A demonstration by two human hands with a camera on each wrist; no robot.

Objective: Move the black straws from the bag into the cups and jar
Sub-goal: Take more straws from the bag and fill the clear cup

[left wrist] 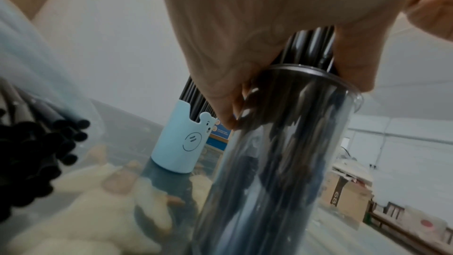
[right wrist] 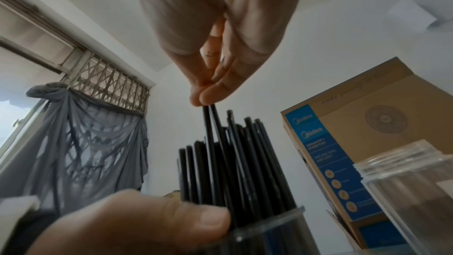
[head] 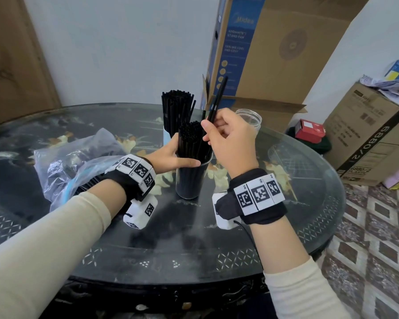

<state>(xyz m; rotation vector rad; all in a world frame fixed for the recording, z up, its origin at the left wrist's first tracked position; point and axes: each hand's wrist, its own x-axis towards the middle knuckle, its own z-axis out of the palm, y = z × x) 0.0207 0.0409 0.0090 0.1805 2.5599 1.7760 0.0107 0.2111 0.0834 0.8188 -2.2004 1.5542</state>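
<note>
Head view: right hand (head: pixel 232 139) pinches two straws (head: pixel 217 100) mid-shaft; left hand (head: pixel 171 155) grips cup (head: pixel 191 180). Straws look light, slick; pinch firmly.

Tall carton (head: pixel 258 42): "Midea", "STAND FAN". Floor carton (head: pixel 373 134): "6880/2", "PLASTIC".

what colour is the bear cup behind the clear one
Pale blue bear-shaped cup, with a drawn smile; clearest in the left wrist view.
</note>
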